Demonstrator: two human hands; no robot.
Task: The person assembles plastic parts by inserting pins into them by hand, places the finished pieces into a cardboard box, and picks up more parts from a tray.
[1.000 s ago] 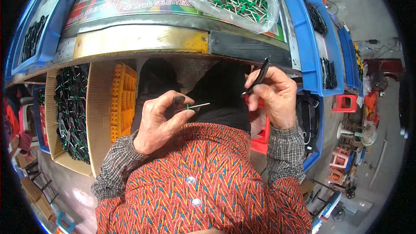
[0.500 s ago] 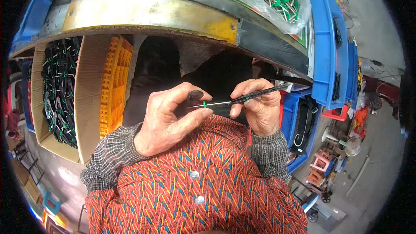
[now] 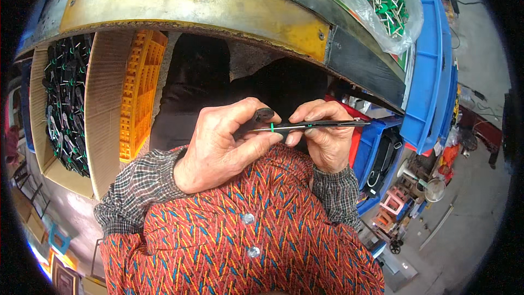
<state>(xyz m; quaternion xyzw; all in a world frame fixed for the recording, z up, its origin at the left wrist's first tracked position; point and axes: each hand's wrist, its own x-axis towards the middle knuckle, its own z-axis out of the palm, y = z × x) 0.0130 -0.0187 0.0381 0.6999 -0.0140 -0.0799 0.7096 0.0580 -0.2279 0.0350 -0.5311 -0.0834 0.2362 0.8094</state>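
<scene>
My left hand is closed, thumb and fingers pinching a thin metal pin with a green collar. A black rounded end of a part shows at its fingertips. My right hand is closed on a long, slim black strip, which lies nearly level and reaches out past the fingers to the right. The strip's inner end meets the pin between the two hands. Fingers hide how the pieces join. Both hands are above my lap, in front of a red patterned garment.
A worktable edge runs across the top. On it lies a clear plastic bag of green-headed pins. Left are a cardboard box of black parts and an orange crate. Blue bins stand at right.
My hands have come closer together. The black strip has levelled out and slid left to the green collar, so less bare metal shows. The view has shifted slightly.
</scene>
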